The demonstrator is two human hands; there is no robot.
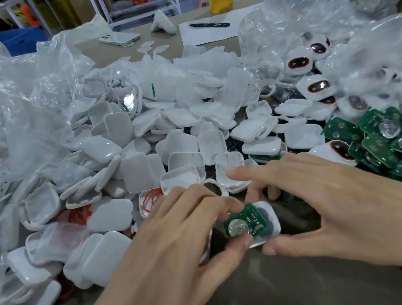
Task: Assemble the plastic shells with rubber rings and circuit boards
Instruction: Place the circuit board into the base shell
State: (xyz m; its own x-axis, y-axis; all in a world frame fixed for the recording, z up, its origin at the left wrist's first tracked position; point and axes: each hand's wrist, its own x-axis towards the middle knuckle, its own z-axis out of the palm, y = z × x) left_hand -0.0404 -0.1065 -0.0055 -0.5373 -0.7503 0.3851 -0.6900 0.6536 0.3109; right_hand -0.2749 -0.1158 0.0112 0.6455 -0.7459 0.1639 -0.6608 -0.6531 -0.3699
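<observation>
Pinched circuit board point(244, 221) in left hand point(172, 238), gripped shell point(269, 217) in right hand point(317, 196), lower centre; pen point(209, 25) lettering unreadable.

— Any lettering to read?
— None legible. Faint white print along the black pen point(209, 25) on the paper sheet point(201, 38), too small to make out. Tiny markings on the green circuit boards point(377, 148), blurred.
</observation>
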